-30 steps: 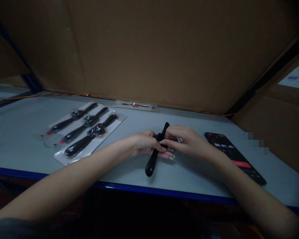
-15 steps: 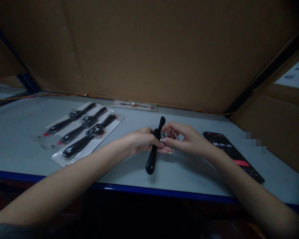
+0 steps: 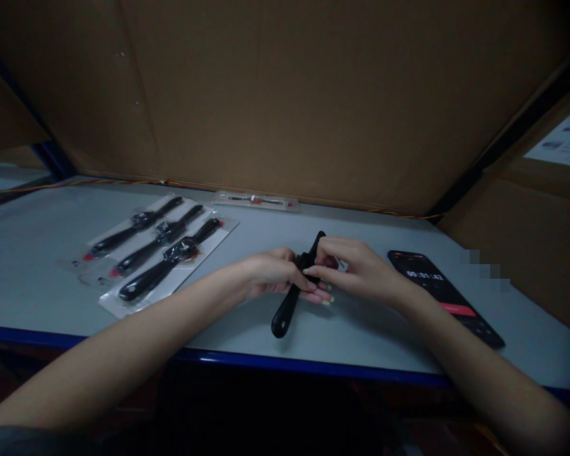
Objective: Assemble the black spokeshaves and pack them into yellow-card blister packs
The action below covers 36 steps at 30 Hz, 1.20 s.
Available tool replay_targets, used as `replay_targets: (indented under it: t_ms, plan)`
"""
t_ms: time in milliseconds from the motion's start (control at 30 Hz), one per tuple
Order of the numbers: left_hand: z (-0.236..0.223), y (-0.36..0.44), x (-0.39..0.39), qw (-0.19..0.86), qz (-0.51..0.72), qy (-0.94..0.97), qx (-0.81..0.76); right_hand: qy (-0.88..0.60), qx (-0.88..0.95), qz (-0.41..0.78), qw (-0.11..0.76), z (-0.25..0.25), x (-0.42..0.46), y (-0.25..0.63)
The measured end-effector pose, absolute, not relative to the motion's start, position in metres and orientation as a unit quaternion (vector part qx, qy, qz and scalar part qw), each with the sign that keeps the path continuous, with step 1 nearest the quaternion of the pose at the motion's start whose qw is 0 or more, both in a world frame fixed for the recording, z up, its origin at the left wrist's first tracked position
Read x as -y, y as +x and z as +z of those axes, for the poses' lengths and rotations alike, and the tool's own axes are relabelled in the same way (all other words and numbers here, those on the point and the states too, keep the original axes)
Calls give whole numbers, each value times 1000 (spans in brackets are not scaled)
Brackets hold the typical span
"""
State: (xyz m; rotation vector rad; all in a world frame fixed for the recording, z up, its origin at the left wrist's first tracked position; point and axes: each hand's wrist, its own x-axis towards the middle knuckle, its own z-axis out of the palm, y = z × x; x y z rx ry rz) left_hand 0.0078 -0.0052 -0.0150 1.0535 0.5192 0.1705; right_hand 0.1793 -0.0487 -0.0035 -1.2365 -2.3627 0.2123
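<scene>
A black spokeshave (image 3: 285, 311) with two long handles is held slantwise above the table, its lower handle pointing toward me. My left hand (image 3: 278, 273) is closed around its middle, thumb on top and fingertips showing beneath. From the other side, my right hand (image 3: 349, 263) has its thumb and bent index finger closed at the middle of the tool. Those fingers cover most of the central part, so its small details are hidden. To the left lie several similar spokeshaves (image 3: 145, 278) in clear packs on white cards.
A phone (image 3: 427, 278) showing a running timer lies by my right forearm. One narrow clear pack (image 3: 256, 201) rests along the back of the grey table (image 3: 38, 259). A cardboard wall (image 3: 285, 101) closes off the rear, with thin wires at its foot. The table has a blue front edge (image 3: 266, 362).
The spokeshave has turned, its far end swinging right and its near end left. My right fingers have curled in closer over its middle. My left hand keeps its hold.
</scene>
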Motion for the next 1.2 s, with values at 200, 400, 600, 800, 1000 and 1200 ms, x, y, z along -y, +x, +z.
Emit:
replay_targets:
  t_ms: [200, 400, 600, 800, 1000, 1200]
  plan:
    - [-17, 13, 12, 783, 167, 518, -302, -471, 868, -23, 156, -3, 50, 167]
    - [-12, 14, 13, 790, 187, 501, -301, -476, 857, 6, 196, -4, 48, 169]
    - [-11, 14, 10, 809, 202, 492, -250, -514, 825, 80, 220, -3, 47, 176]
    - [-8, 16, 15, 785, 219, 517, -262, -551, 811, 59, 188, -1, 50, 172]
    - [-15, 21, 17, 728, 285, 537, -316, -604, 746, 160, 232, -7, 50, 167]
    - [-25, 23, 13, 707, 294, 564, -309, -597, 703, 261, 284, -13, 44, 168]
